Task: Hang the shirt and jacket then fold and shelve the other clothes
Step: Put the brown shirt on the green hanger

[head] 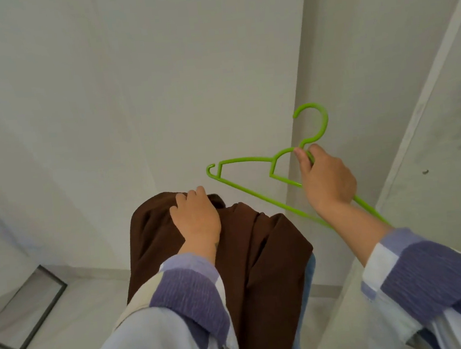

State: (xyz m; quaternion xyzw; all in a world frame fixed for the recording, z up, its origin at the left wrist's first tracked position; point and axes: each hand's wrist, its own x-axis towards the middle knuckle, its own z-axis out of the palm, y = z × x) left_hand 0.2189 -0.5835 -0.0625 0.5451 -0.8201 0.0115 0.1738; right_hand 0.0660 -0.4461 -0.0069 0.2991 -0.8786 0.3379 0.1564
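A dark brown garment (262, 250) hangs in folds at the centre, and my left hand (195, 215) grips its top edge. Whether it is the shirt or the jacket I cannot tell. A strip of blue fabric (306, 302) shows behind the brown cloth on its right side. My right hand (326, 177) holds a bright green plastic hanger (249, 187) by its neck, just below the hook, up and to the right of the garment. The hanger is bare and does not touch the brown cloth.
White walls fill the view, with a corner edge (297, 89) running down behind the hanger. A black-framed glass pane (25, 309) leans against the wall at the lower left. A pale panel (415, 117) slants along the right.
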